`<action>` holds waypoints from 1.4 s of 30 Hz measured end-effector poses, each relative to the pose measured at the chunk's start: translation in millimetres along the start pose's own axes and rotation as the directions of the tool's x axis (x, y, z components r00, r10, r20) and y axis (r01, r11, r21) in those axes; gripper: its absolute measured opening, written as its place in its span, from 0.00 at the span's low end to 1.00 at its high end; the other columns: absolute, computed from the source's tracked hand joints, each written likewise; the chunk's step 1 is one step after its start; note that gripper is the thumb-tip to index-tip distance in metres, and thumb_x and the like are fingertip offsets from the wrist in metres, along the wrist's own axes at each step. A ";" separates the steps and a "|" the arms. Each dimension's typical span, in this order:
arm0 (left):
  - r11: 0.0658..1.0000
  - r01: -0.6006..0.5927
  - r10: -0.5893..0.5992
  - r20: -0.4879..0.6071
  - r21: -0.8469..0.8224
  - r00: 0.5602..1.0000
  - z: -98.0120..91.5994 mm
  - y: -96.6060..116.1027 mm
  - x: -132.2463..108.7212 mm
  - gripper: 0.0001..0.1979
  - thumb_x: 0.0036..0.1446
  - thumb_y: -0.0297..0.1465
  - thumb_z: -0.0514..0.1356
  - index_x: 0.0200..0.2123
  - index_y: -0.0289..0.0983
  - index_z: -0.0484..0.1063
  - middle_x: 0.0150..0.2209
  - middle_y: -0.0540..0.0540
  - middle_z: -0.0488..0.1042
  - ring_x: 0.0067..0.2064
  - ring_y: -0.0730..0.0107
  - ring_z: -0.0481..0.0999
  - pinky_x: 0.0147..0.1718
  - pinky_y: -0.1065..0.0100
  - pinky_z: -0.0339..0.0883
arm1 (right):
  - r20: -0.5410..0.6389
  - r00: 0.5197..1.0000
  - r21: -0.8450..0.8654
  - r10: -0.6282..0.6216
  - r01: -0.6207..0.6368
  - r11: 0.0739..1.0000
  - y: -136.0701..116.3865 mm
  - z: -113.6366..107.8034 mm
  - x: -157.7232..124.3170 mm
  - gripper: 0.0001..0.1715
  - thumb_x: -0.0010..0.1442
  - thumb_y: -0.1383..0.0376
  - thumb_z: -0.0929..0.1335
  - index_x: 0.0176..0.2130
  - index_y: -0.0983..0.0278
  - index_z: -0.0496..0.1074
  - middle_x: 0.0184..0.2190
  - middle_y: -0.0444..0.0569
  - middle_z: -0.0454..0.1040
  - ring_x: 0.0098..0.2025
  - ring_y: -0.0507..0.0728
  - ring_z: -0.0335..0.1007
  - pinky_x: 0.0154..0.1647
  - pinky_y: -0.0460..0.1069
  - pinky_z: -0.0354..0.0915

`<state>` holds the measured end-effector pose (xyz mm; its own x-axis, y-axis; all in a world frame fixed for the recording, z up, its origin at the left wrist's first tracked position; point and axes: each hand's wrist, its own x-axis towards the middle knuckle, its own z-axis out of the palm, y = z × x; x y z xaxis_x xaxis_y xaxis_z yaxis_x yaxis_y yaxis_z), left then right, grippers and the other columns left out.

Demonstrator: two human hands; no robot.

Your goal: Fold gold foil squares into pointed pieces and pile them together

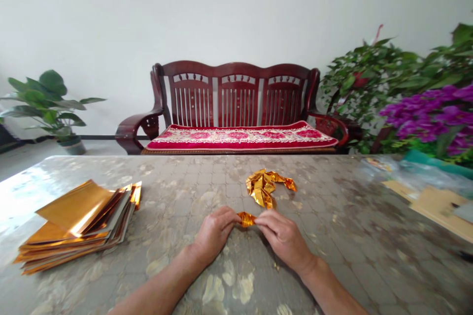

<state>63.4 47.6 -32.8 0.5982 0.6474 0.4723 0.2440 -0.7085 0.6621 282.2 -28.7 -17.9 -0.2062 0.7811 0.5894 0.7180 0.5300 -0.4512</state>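
Between my two hands, low over the middle of the table, is a small piece of folded gold foil paper (246,219). My left hand (218,230) pinches its left end, and my right hand (283,236) pinches the right end. The fingertips partly cover both ends. Just beyond my hands lie several folded gold foil pieces (263,187) in a loose heap. Off to the left sits a thick, uneven stack of gold foil paper sheets (79,206), with some grey undersides showing.
The table (192,280) has a patterned, glossy cover. At its right edge lie brown cardboard (439,206) and clear plastic wrapping (421,174). Beyond the table stands a dark red wooden bench (238,93). A potted plant (55,103) is at left, and purple flowers (432,113) at right.
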 end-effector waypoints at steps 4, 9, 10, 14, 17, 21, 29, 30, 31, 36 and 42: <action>0.999 -0.046 0.047 -0.049 0.021 0.998 -0.7 2.0 -1.4 0.13 0.65 0.26 0.54 0.47 0.43 0.75 0.47 0.46 0.75 0.47 0.70 0.75 0.47 0.70 0.69 | -0.079 0.996 -0.061 -0.044 0.040 0.997 0.4 -2.5 0.4 0.10 0.65 0.71 0.64 0.41 0.61 0.75 0.36 0.47 0.76 0.38 0.52 0.74 0.40 0.46 0.69; 0.997 0.027 -0.013 -0.180 0.075 0.984 0.3 -0.6 -2.2 0.22 0.62 0.23 0.54 0.58 0.44 0.64 0.54 0.44 0.69 0.37 0.75 0.76 0.43 0.69 0.72 | -0.240 0.970 -0.210 -0.029 -0.022 0.977 9.6 -11.5 -0.9 0.09 0.65 0.70 0.65 0.41 0.61 0.75 0.36 0.48 0.76 0.39 0.52 0.74 0.42 0.45 0.67; 0.996 0.034 -0.017 -0.194 0.086 0.981 0.6 -1.7 -1.8 0.23 0.62 0.23 0.53 0.58 0.44 0.64 0.54 0.44 0.69 0.37 0.76 0.76 0.43 0.69 0.72 | -0.277 0.961 -0.255 -0.020 -0.053 0.966 13.1 -14.4 -1.7 0.08 0.65 0.69 0.66 0.40 0.61 0.75 0.36 0.47 0.76 0.38 0.52 0.73 0.41 0.45 0.67; 0.988 0.043 -0.018 -0.163 0.151 0.986 1.6 -4.9 -1.0 0.19 0.62 0.24 0.53 0.54 0.44 0.69 0.53 0.45 0.70 0.42 0.71 0.78 0.46 0.66 0.72 | -0.403 0.915 -0.430 0.001 -0.190 0.883 30.0 -27.1 -6.3 0.08 0.65 0.65 0.66 0.38 0.60 0.77 0.34 0.46 0.75 0.36 0.53 0.72 0.40 0.45 0.64; 0.980 0.048 -0.024 -0.126 0.193 0.992 2.3 -6.3 -2.3 0.15 0.62 0.25 0.53 0.46 0.45 0.74 0.51 0.46 0.72 0.46 0.68 0.78 0.46 0.66 0.73 | -0.443 0.896 -0.499 0.028 -0.272 0.823 41.9 -33.1 -10.0 0.10 0.65 0.63 0.66 0.37 0.60 0.77 0.33 0.46 0.75 0.36 0.53 0.71 0.39 0.46 0.63; 0.977 0.031 -0.013 -0.086 0.210 0.996 3.0 -6.8 -3.9 0.14 0.62 0.25 0.53 0.44 0.45 0.75 0.50 0.47 0.73 0.46 0.68 0.78 0.45 0.68 0.73 | -0.438 0.896 -0.524 0.073 -0.320 0.789 51.4 -32.8 -12.2 0.12 0.66 0.63 0.65 0.36 0.60 0.78 0.32 0.46 0.75 0.36 0.54 0.70 0.38 0.45 0.61; 0.980 0.018 -0.017 -0.010 0.200 1.000 4.5 -4.6 -2.7 0.13 0.63 0.25 0.53 0.43 0.44 0.76 0.46 0.47 0.76 0.44 0.70 0.79 0.44 0.71 0.72 | -0.364 0.919 -0.564 0.150 -0.345 0.751 55.7 -27.7 -8.8 0.09 0.63 0.65 0.67 0.36 0.58 0.78 0.32 0.45 0.75 0.38 0.54 0.68 0.38 0.46 0.59; 0.979 0.018 -0.017 -0.005 0.203 1.000 4.7 -4.7 -2.8 0.13 0.63 0.26 0.53 0.43 0.44 0.76 0.46 0.47 0.76 0.44 0.70 0.79 0.43 0.72 0.73 | -0.354 0.921 -0.569 0.160 -0.348 0.745 55.8 -27.6 -8.8 0.09 0.63 0.65 0.67 0.36 0.57 0.78 0.32 0.45 0.75 0.38 0.55 0.68 0.38 0.46 0.59; 0.979 0.016 -0.016 -0.001 0.204 1.000 4.8 -4.7 -2.8 0.13 0.63 0.26 0.53 0.42 0.44 0.76 0.45 0.47 0.76 0.43 0.70 0.79 0.43 0.72 0.73 | -0.347 0.923 -0.573 0.169 -0.351 0.741 55.7 -27.5 -8.9 0.08 0.63 0.65 0.67 0.37 0.57 0.79 0.33 0.45 0.75 0.38 0.55 0.68 0.38 0.46 0.59; 0.977 0.010 -0.011 0.001 0.211 1.000 4.8 -4.7 -3.2 0.13 0.64 0.26 0.52 0.42 0.43 0.76 0.46 0.46 0.76 0.43 0.69 0.79 0.43 0.71 0.73 | -0.296 0.939 -0.588 0.175 -0.323 0.742 53.9 -26.9 -8.4 0.10 0.64 0.67 0.67 0.40 0.57 0.78 0.33 0.45 0.75 0.38 0.56 0.67 0.39 0.47 0.59; 0.975 0.016 -0.017 0.003 0.221 1.000 4.0 -3.8 -2.7 0.13 0.63 0.26 0.53 0.41 0.44 0.77 0.46 0.46 0.76 0.43 0.69 0.79 0.42 0.71 0.73 | -0.267 0.950 -0.602 0.161 -0.294 0.742 50.0 -25.3 -4.7 0.11 0.64 0.67 0.66 0.43 0.56 0.78 0.33 0.46 0.75 0.38 0.56 0.67 0.37 0.48 0.58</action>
<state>63.9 47.4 -38.9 0.5959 0.6588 0.4592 0.4166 -0.7425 0.5245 335.9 -14.3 -26.3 0.0967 0.7393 0.6665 0.9939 -0.0356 -0.1047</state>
